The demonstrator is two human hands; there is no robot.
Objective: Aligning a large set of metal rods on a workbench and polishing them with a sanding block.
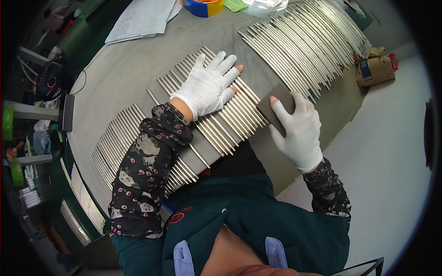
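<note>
My left hand (207, 85), in a white glove with some bare fingertips, lies flat with fingers spread over a row of shiny metal rods (228, 129). At the right end of that row, my right hand (299, 133), gloved the same way, grips a flat dark grey block (277, 102). The block's edge is close to the rod ends; whether it touches them I cannot tell. Under my left forearm lies another row of metal rods (117, 138), partly hidden by the sleeve. A single rod (199, 155) lies between the two rows.
A large batch of metal rods (304, 41) covers the table's far right. Papers (142, 20) and a blue and yellow tape roll (202, 8) lie at the far edge. A brown package (377, 71) is beyond the right edge; a black fan (50, 78) stands at left.
</note>
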